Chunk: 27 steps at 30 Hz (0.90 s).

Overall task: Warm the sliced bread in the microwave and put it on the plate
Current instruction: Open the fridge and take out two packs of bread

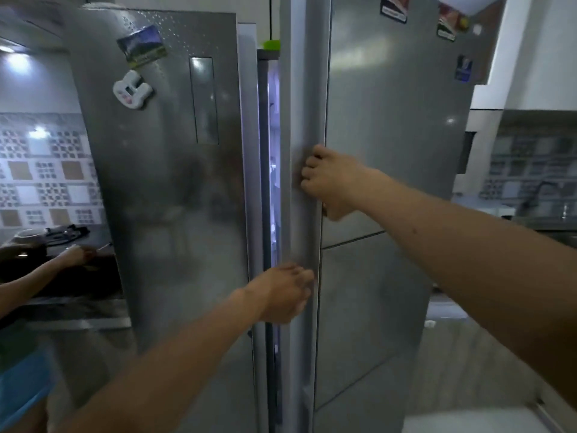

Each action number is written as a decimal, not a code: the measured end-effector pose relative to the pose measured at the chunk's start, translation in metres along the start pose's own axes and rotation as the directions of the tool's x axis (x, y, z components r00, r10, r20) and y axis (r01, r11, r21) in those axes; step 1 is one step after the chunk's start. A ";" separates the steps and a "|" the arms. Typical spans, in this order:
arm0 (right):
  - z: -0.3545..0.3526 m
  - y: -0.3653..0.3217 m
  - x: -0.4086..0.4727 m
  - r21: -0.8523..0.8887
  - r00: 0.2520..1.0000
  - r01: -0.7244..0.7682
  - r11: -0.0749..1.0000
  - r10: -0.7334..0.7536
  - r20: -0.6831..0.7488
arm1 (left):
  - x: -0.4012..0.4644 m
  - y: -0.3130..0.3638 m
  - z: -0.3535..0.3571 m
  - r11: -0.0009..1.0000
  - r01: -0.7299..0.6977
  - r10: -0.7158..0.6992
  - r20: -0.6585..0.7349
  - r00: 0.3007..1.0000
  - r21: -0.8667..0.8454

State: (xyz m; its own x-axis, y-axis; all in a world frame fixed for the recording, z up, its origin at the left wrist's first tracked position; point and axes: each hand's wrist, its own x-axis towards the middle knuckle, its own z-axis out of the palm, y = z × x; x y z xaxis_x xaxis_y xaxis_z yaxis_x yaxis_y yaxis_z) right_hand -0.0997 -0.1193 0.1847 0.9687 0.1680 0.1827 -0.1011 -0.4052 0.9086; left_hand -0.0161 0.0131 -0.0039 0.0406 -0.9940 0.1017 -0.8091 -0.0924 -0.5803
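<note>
A tall grey side-by-side fridge fills the head view. Its right door [390,151] stands slightly ajar, and a lit gap [273,170] shows between the two doors. My right hand [327,179] grips the vertical edge of the right door at mid height. Lower down, my left hand [281,292] has its fingers curled around the same door edge. The left door [175,170] looks closed. No bread, microwave or plate is visible.
Magnets [132,89] stick on both doors. At the left, another person's hand [75,254] rests on a dark counter [62,276] near a stove, in front of a tiled wall. A sink counter [537,220] lies at the right.
</note>
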 end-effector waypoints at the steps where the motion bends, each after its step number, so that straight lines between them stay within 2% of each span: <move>1: -0.003 0.004 -0.011 0.037 1.000 0.007 0.999 -0.007 0.006 | -0.004 0.001 -0.003 0.996 -0.081 0.082 -0.035 0.996 0.038; 5: -0.014 0.022 -0.055 0.225 0.994 0.088 0.970 -0.071 -0.085 | -0.017 0.005 -0.007 0.917 -0.284 0.343 -0.193 0.919 0.279; 8: -0.005 0.030 -0.083 0.331 0.980 0.119 0.936 -0.056 -0.193 | -0.009 0.016 -0.004 0.875 -0.395 0.474 -0.330 0.817 0.279; 10: -0.004 0.033 -0.097 0.380 0.969 0.117 0.917 -0.021 -0.246 | -0.002 0.024 -0.006 0.854 -0.406 0.512 -0.394 0.763 0.325; 11: -0.007 0.038 -0.118 0.409 0.970 0.087 0.908 0.016 -0.243 | 0.009 0.032 -0.017 0.829 -0.447 0.555 -0.404 0.727 0.336; 13: -0.016 0.044 -0.134 0.429 0.955 0.090 0.899 0.044 -0.292 | 0.015 0.036 -0.027 0.799 -0.450 0.589 -0.369 0.719 0.399; 14: -0.017 0.049 -0.159 0.446 0.959 0.053 0.894 0.078 -0.272 | 0.032 0.051 -0.037 0.770 -0.482 0.630 -0.379 0.678 0.417; 15: -0.020 0.050 -0.171 0.450 0.952 0.033 0.893 0.109 -0.286 | 0.040 0.057 -0.044 0.744 -0.490 0.656 -0.354 0.667 0.455; 16: -0.022 0.052 -0.177 0.424 0.940 0.019 0.906 0.129 -0.317 | 0.041 0.060 -0.052 0.731 -0.494 0.661 -0.307 0.685 0.471; 17: -0.019 0.052 -0.205 0.414 0.948 -0.035 0.910 0.161 -0.274 | 0.058 0.084 -0.062 0.709 -0.528 0.691 -0.311 0.652 0.468; 18: -0.019 0.053 -0.218 0.413 0.948 -0.067 0.908 0.187 -0.258 | 0.065 0.094 -0.071 0.697 -0.522 0.697 -0.293 0.655 0.492; 19: -0.015 0.051 -0.226 0.395 0.942 -0.093 0.914 0.209 -0.262 | 0.065 0.100 -0.078 0.701 -0.509 0.677 -0.242 0.695 0.500; 20: -0.014 0.051 -0.252 0.395 0.950 -0.157 0.905 0.247 -0.189 | 0.079 0.121 -0.090 0.699 -0.515 0.686 -0.264 0.678 0.496; 22: -0.010 0.044 -0.263 0.430 0.941 -0.256 0.866 0.325 -0.094 | 0.086 0.132 -0.097 0.703 -0.517 0.670 -0.211 0.711 0.489; 24: -0.013 0.039 -0.295 0.422 0.890 -0.430 0.798 0.454 0.048 | 0.109 0.161 -0.114 0.699 -0.528 0.682 -0.228 0.695 0.483; 25: -0.008 0.034 -0.295 0.416 0.863 -0.481 0.771 0.500 0.071 | 0.110 0.163 -0.112 0.712 -0.515 0.663 -0.218 0.716 0.477; 27: -0.012 0.028 -0.321 0.454 0.782 -0.608 0.652 0.591 0.198 | 0.129 0.186 -0.122 0.721 -0.515 0.669 -0.274 0.691 0.463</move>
State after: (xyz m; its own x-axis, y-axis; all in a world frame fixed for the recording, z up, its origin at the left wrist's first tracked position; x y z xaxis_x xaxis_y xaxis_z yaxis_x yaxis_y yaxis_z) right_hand -0.4157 -0.1740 0.1562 0.7425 -0.2860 0.6057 -0.5517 -0.7740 0.3107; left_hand -0.2327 -0.1256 -0.0001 -0.6738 -0.7325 -0.0970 -0.3330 0.4182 -0.8451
